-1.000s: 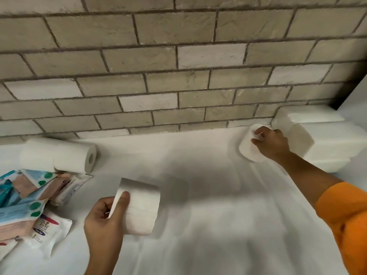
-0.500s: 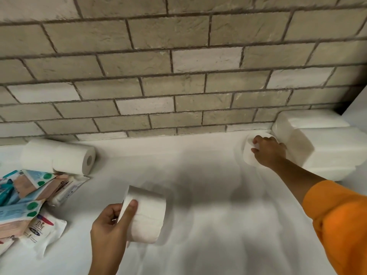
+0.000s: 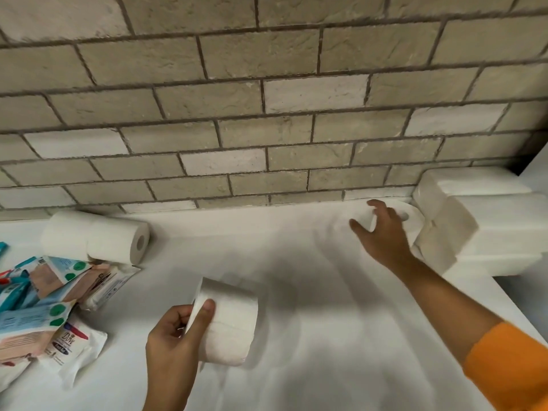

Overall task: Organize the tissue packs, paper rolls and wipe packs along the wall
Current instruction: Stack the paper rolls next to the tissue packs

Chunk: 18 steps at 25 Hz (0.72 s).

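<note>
1. The left hand grips a paper roll over the tabletop's near edge, thumb across its rim.
2. The right hand is spread wide just in front of a second roll. That roll stands at the brick wall, touching the stacked tissue packs in the far right corner.
3. Two rolls lie at the far left.
4. The wipe packs are heaped at the left edge. One white pack reads "Dove"; its other print is too small to read.
</note>
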Tool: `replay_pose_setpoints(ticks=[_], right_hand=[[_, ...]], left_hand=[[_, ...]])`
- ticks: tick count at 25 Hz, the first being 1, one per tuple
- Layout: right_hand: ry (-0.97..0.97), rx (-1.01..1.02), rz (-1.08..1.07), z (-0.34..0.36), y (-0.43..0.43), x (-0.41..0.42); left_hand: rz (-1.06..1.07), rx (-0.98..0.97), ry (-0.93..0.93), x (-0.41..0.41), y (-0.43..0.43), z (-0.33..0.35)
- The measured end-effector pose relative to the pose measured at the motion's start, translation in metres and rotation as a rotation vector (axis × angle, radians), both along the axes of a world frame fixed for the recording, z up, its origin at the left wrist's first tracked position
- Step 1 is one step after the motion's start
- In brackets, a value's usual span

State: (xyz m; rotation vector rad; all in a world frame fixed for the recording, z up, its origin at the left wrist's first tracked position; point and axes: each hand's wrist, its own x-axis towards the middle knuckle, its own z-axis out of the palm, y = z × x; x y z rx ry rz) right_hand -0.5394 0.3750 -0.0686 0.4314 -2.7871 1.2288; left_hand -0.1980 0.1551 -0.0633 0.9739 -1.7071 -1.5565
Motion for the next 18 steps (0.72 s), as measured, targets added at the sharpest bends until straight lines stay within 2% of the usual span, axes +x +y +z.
replay_pose_setpoints(ticks=[1, 3, 5, 7, 10, 16, 18], right_hand=[[-0.051, -0.182, 0.105, 0.014, -0.01, 0.028], [-0.173, -0.297, 0.379, 0.045, -0.02, 0.093], [-0.159, -0.13, 0.635, 0.063, -0.027, 0.154], [-0.041, 0.096, 0.769, 0.07, -0.034, 0.199], [0.035, 0.231, 0.758, 0.063, -0.047, 0.235], [0.248, 0.28, 0.613, 0.039, -0.054, 0.245], [0.253, 0.275, 0.593, 0.04, -0.053, 0.242]], left_hand=[[-0.012, -0.004, 0.004, -0.002, 0.001, 0.002], [-0.049, -0.015, 0.01, -0.007, 0.004, 0.006], [-0.092, -0.015, 0.016, -0.012, 0.008, 0.011], [-0.134, -0.029, 0.024, -0.018, 0.013, 0.017], [-0.202, -0.065, 0.049, -0.024, 0.019, 0.024], [-0.29, -0.07, 0.111, -0.031, 0.026, 0.027], [-0.352, -0.053, 0.151, -0.033, 0.03, 0.028]])
